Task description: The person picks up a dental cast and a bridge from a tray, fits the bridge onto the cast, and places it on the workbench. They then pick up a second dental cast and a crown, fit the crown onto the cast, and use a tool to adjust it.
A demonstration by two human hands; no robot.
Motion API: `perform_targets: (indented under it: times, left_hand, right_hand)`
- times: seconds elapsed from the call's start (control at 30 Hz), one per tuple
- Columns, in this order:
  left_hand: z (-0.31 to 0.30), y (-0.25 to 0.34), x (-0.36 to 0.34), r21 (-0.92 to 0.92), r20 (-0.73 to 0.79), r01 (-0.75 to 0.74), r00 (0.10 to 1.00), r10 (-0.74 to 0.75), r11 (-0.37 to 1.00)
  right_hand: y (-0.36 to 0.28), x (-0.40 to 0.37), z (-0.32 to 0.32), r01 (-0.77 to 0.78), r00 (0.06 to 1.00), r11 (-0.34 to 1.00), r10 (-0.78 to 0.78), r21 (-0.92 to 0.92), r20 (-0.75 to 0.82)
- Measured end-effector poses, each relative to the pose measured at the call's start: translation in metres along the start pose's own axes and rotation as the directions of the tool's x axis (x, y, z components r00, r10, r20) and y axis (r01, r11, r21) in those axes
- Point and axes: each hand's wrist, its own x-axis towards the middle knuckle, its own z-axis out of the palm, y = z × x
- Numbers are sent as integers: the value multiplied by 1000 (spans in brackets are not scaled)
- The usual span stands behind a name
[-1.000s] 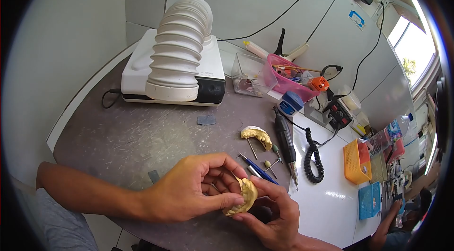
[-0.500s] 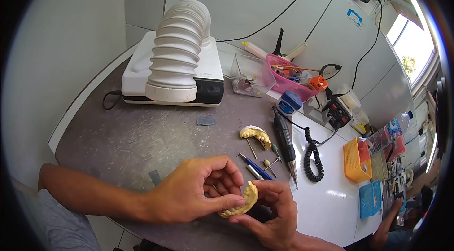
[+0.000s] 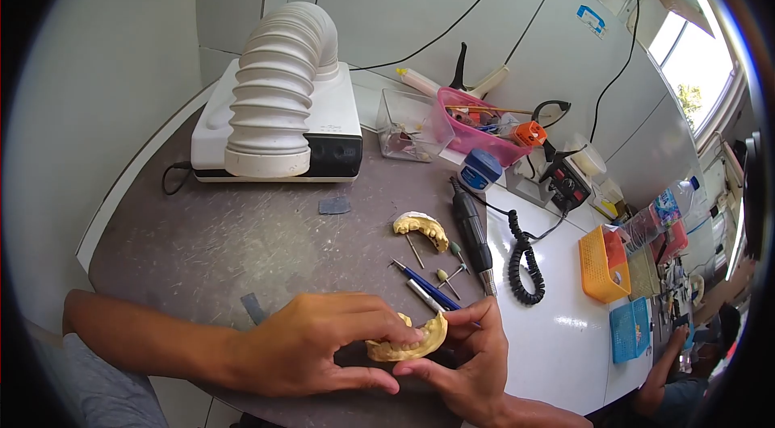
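A yellow plaster dental cast (image 3: pixel 432 339) is pinched at its right end between the thumb and fingers of my right hand (image 3: pixel 476 359). The cast is tilted, with its row of teeth partly covered. Fingers of my left hand (image 3: pixel 319 343) reach over the teeth and touch them, while its thumb stands apart below the cast. Just beyond my hands on the bench lie a blue pen-like tool (image 3: pixel 428 283) and a white-and-blue one beside it. A second yellow cast (image 3: pixel 422 228) with a white edge rests farther back, near several small mounted burs (image 3: pixel 442 275).
A black rotary handpiece (image 3: pixel 472 226) with a coiled cord lies right of the burs. At the back stand a white extractor with a ribbed hose (image 3: pixel 273 97), a clear box (image 3: pixel 386 141) and a pink basket (image 3: pixel 502 155). Orange (image 3: pixel 597 271) and blue baskets (image 3: pixel 623 335) sit right; another person works beyond.
The cast has turned to show more of its arch. My left thumb has come off it and dropped lower, and the left fingers have moved onto the teeth. The view has shifted slightly.
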Motion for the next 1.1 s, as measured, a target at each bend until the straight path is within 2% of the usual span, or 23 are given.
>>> perform_targets:
  times: [0.1,0.2,0.27,0.33,0.4,0.47,0.53,0.83,0.93,1.1]
  left_hand:
    - [1,-4,-4,107,15,-15,1000,13,994]
    - [-2,-2,-2,132,-16,-34,999,37,991]
    - [-2,-3,-1,98,-32,-14,999,17,995]
    - [-2,-4,-1,65,-49,5,999,-2,998]
    - [-2,-4,-1,86,-62,-43,997,48,995]
    - [-1,-4,-2,85,-66,-60,996,65,995]
    - [0,-5,-2,83,-68,-74,994,80,994]
    - [0,-4,-1,52,-47,-79,996,82,995]
    - [-1,-5,-1,95,-47,-111,992,116,989]
    - [2,-11,-4,290,89,-249,968,233,924]
  right_hand:
    - [6,-1,-8,3,1000,1000,-3,8,1]
    - [-10,12,-31,128,992,981,-128,-143,16]
    - [-31,20,-37,-9,997,988,-3,-156,-81]
    - [-39,25,-40,-25,995,991,12,-134,-95]
    - [-43,29,-42,319,947,866,-275,-385,166]
    - [-53,26,-37,302,948,857,-223,-418,227]
    - [-53,24,-35,416,895,765,-248,-491,372]
    - [-47,21,-36,376,904,810,-214,-451,370]
    - [-46,22,-35,359,900,841,-197,-405,388]
    - [-36,21,-30,285,907,894,-135,-345,399]
